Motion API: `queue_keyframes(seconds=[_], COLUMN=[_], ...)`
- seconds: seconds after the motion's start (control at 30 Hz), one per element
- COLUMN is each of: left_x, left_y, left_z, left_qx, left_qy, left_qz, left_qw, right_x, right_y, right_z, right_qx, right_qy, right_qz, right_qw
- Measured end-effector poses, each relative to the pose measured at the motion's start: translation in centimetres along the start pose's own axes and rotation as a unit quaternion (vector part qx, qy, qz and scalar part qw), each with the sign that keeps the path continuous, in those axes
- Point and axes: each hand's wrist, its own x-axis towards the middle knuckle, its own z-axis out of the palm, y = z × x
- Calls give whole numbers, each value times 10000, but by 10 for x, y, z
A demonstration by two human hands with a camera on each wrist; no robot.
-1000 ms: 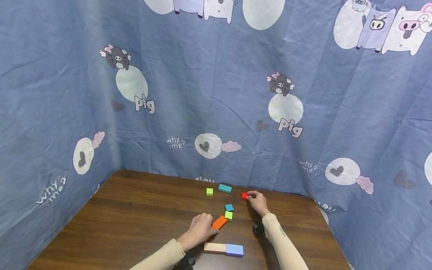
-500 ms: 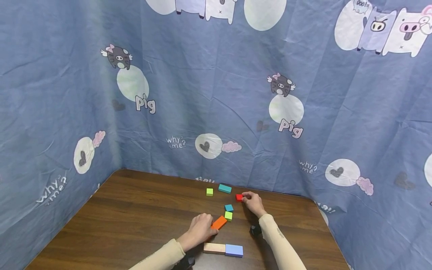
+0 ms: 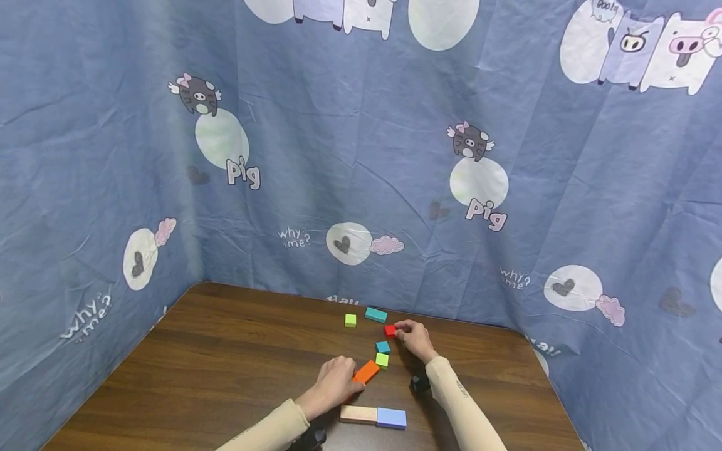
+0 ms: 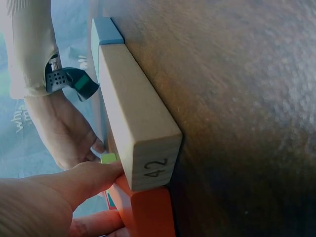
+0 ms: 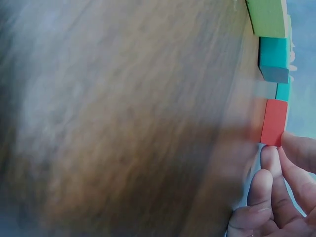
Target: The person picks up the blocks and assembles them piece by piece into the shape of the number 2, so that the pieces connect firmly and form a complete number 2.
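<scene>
My right hand (image 3: pixel 417 340) pinches a small red block (image 3: pixel 390 331) between thumb and fingertips near the back of the table. The red block (image 5: pixel 274 122) also shows at the fingertips in the right wrist view. My left hand (image 3: pixel 334 383) holds an orange block (image 3: pixel 366 372), thumb on its near side and fingers on its far side. Touching the orange block's far corner is a lime green block (image 3: pixel 381 361), with a teal block (image 3: pixel 383 347) right behind it. The red block is behind and slightly right of that teal block.
At the back of the brown table (image 3: pixel 237 351) lie a long teal block (image 3: pixel 376 314) and another lime block (image 3: pixel 350 321). A plain wooden block (image 3: pixel 358 414) marked 42 lies end to end with a blue block (image 3: pixel 392 418) at the front. A patterned blue cloth (image 3: pixel 316 175) hangs behind.
My right hand has moved the red block leftward, toward the line of the small teal and lime blocks. My left hand and the orange block have stayed in place.
</scene>
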Motion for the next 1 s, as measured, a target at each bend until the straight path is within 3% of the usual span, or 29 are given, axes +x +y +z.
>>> queue_keyframes(seconds=[0.57,1.0], left_x=[1,1], left_y=[0,0], left_z=[0,-1], left_qx=[5,4], left_qy=[-70,-104], left_qz=[-42,-11], left_qw=[10000,9999], right_x=[-1,1], right_y=[-13,-9], right_z=[5,8], right_qx=[46,-43], right_qy=[-129,-194], right_qz=[-96,-124], right_qw=[9999,9997])
